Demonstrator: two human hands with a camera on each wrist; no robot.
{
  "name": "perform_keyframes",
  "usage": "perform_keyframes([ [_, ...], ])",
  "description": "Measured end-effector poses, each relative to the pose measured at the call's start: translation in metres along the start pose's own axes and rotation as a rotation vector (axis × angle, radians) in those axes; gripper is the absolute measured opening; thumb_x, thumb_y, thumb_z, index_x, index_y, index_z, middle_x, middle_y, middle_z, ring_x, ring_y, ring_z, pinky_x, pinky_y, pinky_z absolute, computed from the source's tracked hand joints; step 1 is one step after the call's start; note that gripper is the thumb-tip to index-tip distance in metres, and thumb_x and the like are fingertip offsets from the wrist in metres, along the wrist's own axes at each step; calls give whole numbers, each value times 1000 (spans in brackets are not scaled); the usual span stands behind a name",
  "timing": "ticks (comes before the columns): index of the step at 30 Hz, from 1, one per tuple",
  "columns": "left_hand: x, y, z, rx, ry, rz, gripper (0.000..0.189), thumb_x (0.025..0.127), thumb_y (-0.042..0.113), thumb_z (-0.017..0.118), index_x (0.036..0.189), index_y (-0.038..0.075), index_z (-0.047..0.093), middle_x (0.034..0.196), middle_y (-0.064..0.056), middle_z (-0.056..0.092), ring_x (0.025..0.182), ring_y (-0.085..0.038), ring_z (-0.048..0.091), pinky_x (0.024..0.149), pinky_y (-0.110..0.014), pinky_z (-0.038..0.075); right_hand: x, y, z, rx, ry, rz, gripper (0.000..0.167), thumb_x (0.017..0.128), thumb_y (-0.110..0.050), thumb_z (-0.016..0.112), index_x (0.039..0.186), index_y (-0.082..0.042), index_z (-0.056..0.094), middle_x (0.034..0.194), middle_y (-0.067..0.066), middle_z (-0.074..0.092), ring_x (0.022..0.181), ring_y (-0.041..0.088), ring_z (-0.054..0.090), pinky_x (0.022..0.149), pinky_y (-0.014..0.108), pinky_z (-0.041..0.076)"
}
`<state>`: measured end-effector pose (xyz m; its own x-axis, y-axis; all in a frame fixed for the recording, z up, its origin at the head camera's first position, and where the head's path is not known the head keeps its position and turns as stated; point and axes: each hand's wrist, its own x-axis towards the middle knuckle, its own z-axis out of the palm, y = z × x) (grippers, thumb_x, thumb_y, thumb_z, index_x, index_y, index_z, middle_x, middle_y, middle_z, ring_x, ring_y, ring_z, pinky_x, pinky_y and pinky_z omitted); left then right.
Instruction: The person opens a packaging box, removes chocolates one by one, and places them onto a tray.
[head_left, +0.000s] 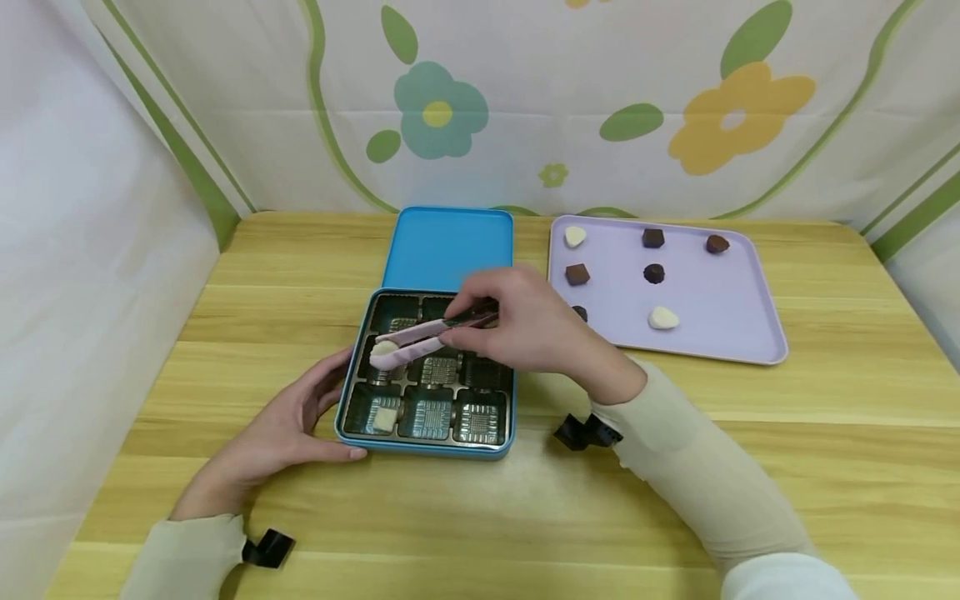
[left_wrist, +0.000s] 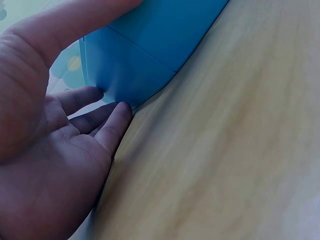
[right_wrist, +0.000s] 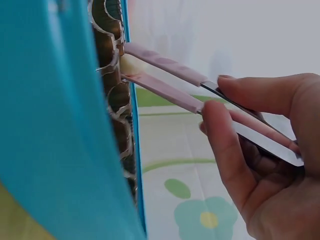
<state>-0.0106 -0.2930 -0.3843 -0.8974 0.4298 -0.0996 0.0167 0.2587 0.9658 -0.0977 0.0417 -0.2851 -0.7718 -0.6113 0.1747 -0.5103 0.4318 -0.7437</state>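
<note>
My right hand [head_left: 536,321] pinches a pair of tongs [head_left: 412,351] with pink tips between thumb and fingers. In the right wrist view, the tongs' metal arms run back into the palm. A white chocolate [head_left: 385,347] sits between the tips at the left middle compartment of a blue box [head_left: 450,450]. Another white chocolate [head_left: 385,419], squarish, lies in the front left compartment. My left hand [head_left: 288,425] spans the box's front left corner, its thumb along the front and its fingertips against the blue side wall [left_wrist: 125,65].
Behind the box lies its flat blue lid [head_left: 450,242]. To the right, a lilac tray [head_left: 720,333] carries several white, brown and dark chocolates; my right hand and wrist overlap its left part. A flower-printed cloth [head_left: 525,100] hangs behind the wooden table [head_left: 262,333].
</note>
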Motion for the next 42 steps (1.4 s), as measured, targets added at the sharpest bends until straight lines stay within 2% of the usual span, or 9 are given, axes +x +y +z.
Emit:
perform_keyframes([
  [5,-2,1,-3,0,0,-12,118,76,-3,94,172,15,27,171,-22,33,145,2,45,114,-8,40,-13,10,2,186,90,41,13,91,-11,87,103,-9,83,99,5,80,62,13,73,61,33,62],
  [8,-3,0,-4,1,3,-4,119,76,-4,94,172,14,27,172,-23,32,145,2,44,114,-8,40,-15,14,4,270,110,56,14,91,-8,86,104,-7,82,97,8,80,62,17,74,60,34,62],
  [11,-3,-2,-5,4,5,7,119,75,-5,94,171,14,27,171,-23,33,145,1,44,115,-8,40,-15,17,5,309,115,78,14,91,-7,86,105,-5,82,94,9,79,64,20,74,61,35,63],
  [19,0,-4,-5,-1,2,3,119,75,-5,94,172,15,27,172,-22,33,147,2,43,116,-8,39,-21,25,3,461,151,154,15,92,-1,82,107,1,80,98,22,79,76,44,77,69,41,68],
  [25,0,-4,-6,1,3,-2,120,75,-4,94,172,17,27,171,-21,33,146,1,44,115,-9,40,-27,34,0,475,185,180,19,92,-1,82,110,2,80,101,19,79,73,34,78,69,40,68],
  [32,1,-4,-6,4,3,11,120,75,-5,94,172,16,27,171,-21,33,147,2,43,115,-9,40,-43,48,-13,433,266,218,21,93,-4,84,113,0,80,101,11,79,75,35,78,70,45,68],
  [37,0,-4,-8,8,1,14,120,75,-6,94,172,16,26,172,-21,33,147,2,43,115,-9,40,-59,60,-27,457,336,223,21,95,-4,82,113,5,78,98,3,79,75,24,78,70,39,68],
  [42,0,-3,-8,8,3,7,120,75,-5,94,172,16,27,171,-21,33,146,2,43,115,-8,40,-77,72,-44,472,434,229,21,95,-6,83,111,6,78,94,2,82,72,16,77,67,30,66],
])
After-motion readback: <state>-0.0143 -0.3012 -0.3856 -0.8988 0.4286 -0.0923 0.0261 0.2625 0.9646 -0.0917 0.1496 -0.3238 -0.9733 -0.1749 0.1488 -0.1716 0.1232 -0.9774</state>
